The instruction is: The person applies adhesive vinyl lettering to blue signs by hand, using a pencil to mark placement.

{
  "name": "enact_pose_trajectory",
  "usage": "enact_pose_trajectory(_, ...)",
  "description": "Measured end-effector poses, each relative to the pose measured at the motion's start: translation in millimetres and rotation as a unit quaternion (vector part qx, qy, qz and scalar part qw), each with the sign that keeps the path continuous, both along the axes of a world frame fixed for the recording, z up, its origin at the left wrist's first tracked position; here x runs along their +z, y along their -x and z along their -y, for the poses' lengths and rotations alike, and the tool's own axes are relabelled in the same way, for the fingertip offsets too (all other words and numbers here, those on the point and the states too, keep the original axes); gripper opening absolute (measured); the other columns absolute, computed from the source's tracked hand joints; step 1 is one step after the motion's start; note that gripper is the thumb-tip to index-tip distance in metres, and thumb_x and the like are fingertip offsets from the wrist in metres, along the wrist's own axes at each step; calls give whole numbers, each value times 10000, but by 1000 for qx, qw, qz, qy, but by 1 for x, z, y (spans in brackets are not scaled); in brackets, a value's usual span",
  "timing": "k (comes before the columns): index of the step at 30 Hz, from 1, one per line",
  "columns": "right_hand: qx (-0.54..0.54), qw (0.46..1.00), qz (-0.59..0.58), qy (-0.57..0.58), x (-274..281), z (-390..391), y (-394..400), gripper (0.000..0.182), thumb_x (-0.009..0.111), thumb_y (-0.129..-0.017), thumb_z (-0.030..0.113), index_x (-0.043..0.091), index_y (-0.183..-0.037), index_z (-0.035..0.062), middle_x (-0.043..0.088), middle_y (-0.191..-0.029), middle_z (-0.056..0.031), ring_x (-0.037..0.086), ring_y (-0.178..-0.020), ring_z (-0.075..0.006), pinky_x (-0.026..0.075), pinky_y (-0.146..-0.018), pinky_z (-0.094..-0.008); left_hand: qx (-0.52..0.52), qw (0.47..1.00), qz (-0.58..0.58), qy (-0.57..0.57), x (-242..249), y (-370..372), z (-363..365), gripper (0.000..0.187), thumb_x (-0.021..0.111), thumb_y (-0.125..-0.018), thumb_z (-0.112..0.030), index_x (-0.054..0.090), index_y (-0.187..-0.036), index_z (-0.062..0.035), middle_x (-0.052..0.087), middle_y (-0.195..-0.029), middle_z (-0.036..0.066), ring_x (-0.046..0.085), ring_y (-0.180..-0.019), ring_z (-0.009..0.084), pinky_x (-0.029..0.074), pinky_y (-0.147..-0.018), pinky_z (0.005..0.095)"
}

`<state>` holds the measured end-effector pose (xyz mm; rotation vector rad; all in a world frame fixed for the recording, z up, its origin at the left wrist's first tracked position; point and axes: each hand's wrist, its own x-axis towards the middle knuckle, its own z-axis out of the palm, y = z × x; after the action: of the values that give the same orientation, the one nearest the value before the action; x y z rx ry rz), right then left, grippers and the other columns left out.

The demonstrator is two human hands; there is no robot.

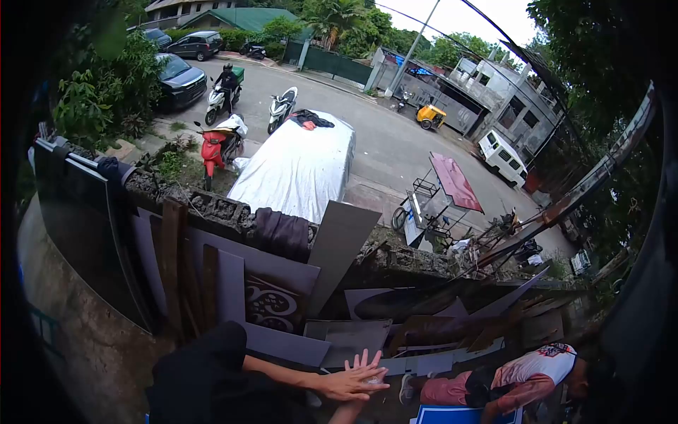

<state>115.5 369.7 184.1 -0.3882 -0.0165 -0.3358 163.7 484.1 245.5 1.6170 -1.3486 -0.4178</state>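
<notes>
My left hand (pixel 346 385) reaches in from the left at the bottom, its fingers stretched out across my right hand (pixel 366 362). The right hand lies behind it, palm facing the left, with fingers spread upward. The two hands touch or overlap. A small pale patch shows between them, too blurred to name. Black clothing (pixel 205 374) of mine fills the area left of the hands. Just beyond the fingers leans a grey panel (pixel 346 336) at the foot of the wall.
A bent-over person (pixel 530 378) is close on the right, over a blue board with a white edge (pixel 445 415). Boards, planks (pixel 173 261) and a tall grey sheet (pixel 342 247) lean on a rough wall (pixel 212 212). Beyond are a covered car (pixel 304 162), motorcycles and a street.
</notes>
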Motion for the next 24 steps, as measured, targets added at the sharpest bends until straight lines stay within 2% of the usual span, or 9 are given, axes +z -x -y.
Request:
enact_pose_trajectory(6, -49, 971, -134, 193, 115, -57, 0, 683, 352, -979, 595, 272, -1532, 201, 239, -1598, -44, 236, -1452, -244, 133, -1185, -484, 109, 990, -87, 7, 39, -67, 16, 481, 311, -1032, -454, 604, -1318, -203, 305, -1568, 144, 145, -1483, 385, 153, -1141, 599)
enact_pose_trajectory(7, -39, 967, -154, 198, 125, -61, 5, 676, 347, -982, 585, 271, -1532, 200, 249, -1597, -37, 262, -1441, -243, 110, -1183, -503, 88, 986, -109, 89, 37, -80, 11, 478, 347, -1032, -397, 492, -1420, -158, 267, -1579, 163, 152, -1482, 371, 138, -1142, 607)
enact_pose_trajectory(11, -93, 961, -24, -261, 155, -73, -15, 728, 343, -967, 622, 214, -1556, 215, 233, -1603, -10, 254, -1458, -253, 157, -1165, -539, -50, 994, 51, 81, 56, -60, -9, 642, 416, -999, -411, 204, -1557, -173, 119, -1623, 146, 166, -1478, 363, 111, -1158, 600)
enact_pose_trajectory(12, -103, 958, -31, -264, 154, -76, -18, 739, 338, -960, 635, 214, -1556, 216, 231, -1603, -16, 251, -1458, -260, 158, -1165, -541, -71, 988, 106, 89, 72, -41, -16, 666, 410, -990, -453, 196, -1563, -189, 97, -1629, 135, 150, -1473, 407, 112, -1160, 604)
enact_pose_trajectory(14, -92, 973, -57, -205, 147, -78, -18, 763, 327, -946, 660, 213, -1556, 217, 226, -1605, -27, 245, -1458, -275, 159, -1164, -544, 267, 906, 194, 264, 37, 4, 20, 636, 337, -991, -500, 210, -1554, -234, 108, -1623, 126, 148, -1461, 420, 113, -1166, 589)
enact_pose_trajectory(17, -77, 983, -84, -142, 142, -81, -13, 800, 311, -925, 699, 212, -1556, 219, 219, -1606, -44, 236, -1459, -298, 160, -1164, -550, 318, 795, -420, 300, 40, 51, 44, 704, 291, -947, -579, 317, -1509, -155, 275, -1582, 134, 239, -1444, 337, 137, -1194, 512)
enact_pose_trajectory(19, -77, 984, -85, -134, 143, -80, -10, 825, 301, -911, 724, 211, -1557, 220, 214, -1608, -56, 230, -1460, -313, 161, -1164, -554, 32, 962, -167, 214, 36, 25, 12, 629, 292, -981, -545, 246, -1534, -250, 145, -1611, 127, 167, -1456, 398, 119, -1173, 570)
enact_pose_trajectory(21, -68, 988, -83, -113, 140, -75, -10, 850, 290, -896, 750, 210, -1557, 221, 209, -1609, -67, 224, -1460, -328, 162, -1164, -557, -266, 950, 128, 105, 47, -29, -21, 583, 292, -1014, -511, 175, -1560, -344, 16, -1640, 119, 94, -1468, 459, 101, -1151, 627)
enact_pose_trajectory(24, -40, 995, -58, -77, 143, -69, -4, 888, 274, -875, 788, 209, -1557, 223, 202, -1610, -84, 215, -1461, -351, 163, -1164, -563, -45, 992, 30, 112, 76, -13, -12, 608, 319, -961, -623, 327, -1510, -362, 203, -1617, 77, 106, -1479, 410, 118, -1120, 683)
